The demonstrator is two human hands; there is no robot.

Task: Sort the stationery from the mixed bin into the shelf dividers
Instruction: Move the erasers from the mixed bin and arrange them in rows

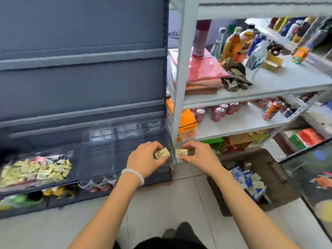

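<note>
left hand (143, 156) pinching one small yellow packet (162, 154), right hand (196, 154) pinching a second packet (181, 152); each grip clamped on its own item, both held just in front of the clear shelf dividers (115, 141). mixed bin (280, 178) on the floor at right. matching yellow pile (36, 170) lies in the far-left compartment. best to carry both there, lower past the front lip, then release.

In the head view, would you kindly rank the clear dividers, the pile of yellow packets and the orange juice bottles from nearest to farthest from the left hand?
1. Clear dividers: just beyond and left of the left hand.
2. Pile of yellow packets: far left, same low shelf.
3. Orange juice bottles: upper right, on the white rack.
</note>
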